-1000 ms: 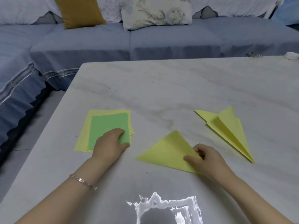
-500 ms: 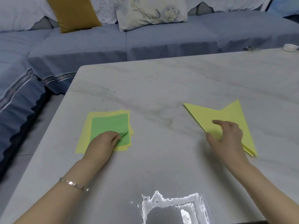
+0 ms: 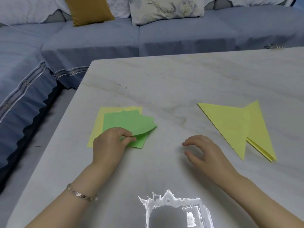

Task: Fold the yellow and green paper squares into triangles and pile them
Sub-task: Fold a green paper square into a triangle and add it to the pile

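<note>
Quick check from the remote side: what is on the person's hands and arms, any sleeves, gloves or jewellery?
Both forearms are bare, with no sleeves in view and no gloves. The left hand has a silver chain-link bracelet on its wrist. The right hand and its wrist carry nothing visible, no ring or watch.

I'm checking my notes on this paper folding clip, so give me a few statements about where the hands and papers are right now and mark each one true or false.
1. The left hand pinches the top green paper square. True.
2. The right hand holds a yellow triangle. False: it is open and holds nothing.
3. The folded yellow triangles lie right of both hands. True.
4. A folded green triangle is on the pile. False: only yellow ones show.
5. The left wrist wears a bracelet. True.
</note>
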Available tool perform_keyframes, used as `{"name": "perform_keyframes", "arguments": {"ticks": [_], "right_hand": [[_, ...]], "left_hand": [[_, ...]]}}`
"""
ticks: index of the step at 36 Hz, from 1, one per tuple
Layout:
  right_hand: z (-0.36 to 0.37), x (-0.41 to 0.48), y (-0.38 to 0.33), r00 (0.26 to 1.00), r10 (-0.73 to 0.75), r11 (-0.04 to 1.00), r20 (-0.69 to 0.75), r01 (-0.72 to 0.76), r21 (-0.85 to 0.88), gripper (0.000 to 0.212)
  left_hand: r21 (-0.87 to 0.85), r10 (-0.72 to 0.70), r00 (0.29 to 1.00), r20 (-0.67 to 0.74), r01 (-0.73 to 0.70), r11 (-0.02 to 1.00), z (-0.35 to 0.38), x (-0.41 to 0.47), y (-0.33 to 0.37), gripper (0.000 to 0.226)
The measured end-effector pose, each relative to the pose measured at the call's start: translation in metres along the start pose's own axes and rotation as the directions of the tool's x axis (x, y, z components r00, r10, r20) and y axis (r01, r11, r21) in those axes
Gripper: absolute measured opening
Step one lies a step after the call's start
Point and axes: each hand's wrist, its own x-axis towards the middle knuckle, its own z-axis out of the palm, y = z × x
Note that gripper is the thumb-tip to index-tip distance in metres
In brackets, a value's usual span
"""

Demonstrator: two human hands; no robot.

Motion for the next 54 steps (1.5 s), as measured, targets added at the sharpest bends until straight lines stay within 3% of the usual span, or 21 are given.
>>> {"name": "perform_keyframes", "arguments": {"ticks": [3, 6, 9, 12, 15, 17, 18, 19, 21, 23, 25, 27, 32, 35, 39, 41, 43, 44, 47, 50, 54], "right_hand": [[0.001, -0.002, -0.006, 0.98, -0.15, 0.989, -0.13, 0.147, -0.032, 0.037], [0.003, 0.0, -0.01, 0.926, -0.358, 0.929, -0.123, 0.34, -0.142, 0.054], [0.013, -0.003, 0.004, 0.893, -0.446, 0.884, -0.065, 0.427, -0.193, 0.038], [0.02, -0.017, 0.024, 0.915, -0.402, 0.906, -0.038, 0.391, -0.163, 0.027], [0.02, -0.034, 0.034, 0.948, -0.315, 0.932, -0.051, 0.299, -0.203, 0.028], [0.019, -0.042, 0.034, 0.957, -0.274, 0.943, -0.092, 0.249, -0.223, 0.029], [0.018, -0.044, 0.033, 0.957, -0.263, 0.947, -0.123, 0.232, -0.221, 0.03], [0.018, -0.046, 0.033, 0.952, -0.266, 0.947, -0.151, 0.229, -0.224, 0.03], [0.02, -0.047, 0.031, 0.935, -0.294, 0.94, -0.198, 0.245, -0.24, 0.03], [0.024, -0.045, 0.027, 0.915, -0.327, 0.93, -0.235, 0.267, -0.254, 0.025], [0.03, -0.043, 0.023, 0.89, -0.379, 0.913, -0.255, 0.316, -0.257, 0.022], [0.035, -0.04, 0.019, 0.855, -0.463, 0.876, -0.233, 0.402, -0.266, 0.018], [0.03, -0.039, 0.03, 0.841, -0.522, 0.835, -0.141, 0.47, -0.285, 0.022], [0.012, -0.037, 0.042, 0.86, -0.487, 0.861, -0.154, 0.443, -0.251, 0.022], [-0.007, -0.031, 0.039, 0.854, -0.502, 0.864, -0.14, 0.487, -0.126, 0.019], [-0.012, -0.027, 0.026, 0.864, -0.483, 0.872, -0.144, 0.489, 0.008, 0.017], [-0.014, -0.022, 0.012, 0.901, -0.411, 0.889, -0.137, 0.429, 0.157, 0.017], [-0.014, -0.02, 0.006, 0.924, -0.363, 0.901, -0.122, 0.382, 0.208, 0.019], [-0.014, -0.013, -0.005, 0.982, -0.182, 0.944, -0.057, 0.191, 0.268, 0.018], [-0.014, -0.01, -0.012, 1.0, -0.023, 0.928, 0.01, 0.018, 0.373, 0.021], [-0.011, -0.013, -0.016, 0.998, 0.06, 0.885, -0.021, -0.044, 0.464, 0.01]], "left_hand": [[-0.213, 0.174, 0.985, -0.013, -0.173, 0.962, 0.001, -0.008, 0.012, 0.009], [-0.28, 0.544, 0.836, -0.07, -0.54, 0.794, 0.013, -0.022, 0.025, 0.006], [-0.252, 0.723, 0.689, -0.058, -0.711, 0.657, 0.032, -0.041, 0.033, 0.006], [-0.202, 0.752, 0.657, 0.056, -0.73, 0.653, 0.05, -0.056, 0.031, 0.015], [-0.164, 0.519, 0.83, 0.203, -0.494, 0.854, 0.055, -0.064, 0.03, 0.028], [-0.221, 0.176, 0.952, 0.248, -0.121, 0.968, 0.05, -0.066, 0.035, 0.042], [-0.297, -0.037, 0.952, 0.305, 0.132, 0.946, 0.047, -0.065, 0.039, 0.045], [-0.372, -0.228, 0.891, 0.394, 0.381, 0.846, 0.045, -0.063, 0.042, 0.042], [-0.464, -0.396, 0.708, 0.584, 0.692, 0.552, 0.045, -0.054, 0.046, 0.029], [-0.47, -0.371, 0.58, 0.725, 0.811, 0.348, 0.042, -0.045, 0.053, 0.019], [-0.452, -0.308, 0.527, 0.792, 0.845, 0.286, 0.041, -0.04, 0.059, 0.015], [-0.466, -0.308, 0.564, 0.766, 0.818, 0.338, 0.043, -0.037, 0.063, 0.008], [-0.516, -0.298, 0.808, 0.508, 0.563, 0.646, 0.049, -0.025, 0.05, 0.013], [-0.561, -0.222, 0.857, 0.465, 0.479, 0.676, 0.039, -0.018, 0.047, 0.036], [-0.521, -0.12, 0.901, 0.417, 0.345, 0.78, 0.032, -0.013, 0.043, 0.036], [-0.463, -0.041, 0.902, 0.429, 0.258, 0.848, 0.03, -0.015, 0.044, 0.046], [-0.413, 0.065, 0.884, 0.463, 0.15, 0.899, 0.026, -0.019, 0.052, 0.03], [-0.401, 0.12, 0.869, 0.479, 0.095, 0.911, 0.024, -0.022, 0.057, 0.017], [-0.409, 0.236, 0.813, 0.532, 0.003, 0.913, 0.018, -0.032, 0.073, 0.023], [-0.455, 0.236, 0.79, 0.566, 0.06, 0.889, 0.016, -0.038, 0.079, 0.029], [-0.503, 0.176, 0.787, 0.591, 0.19, 0.843, 0.016, -0.044, 0.081, 0.036]]}}
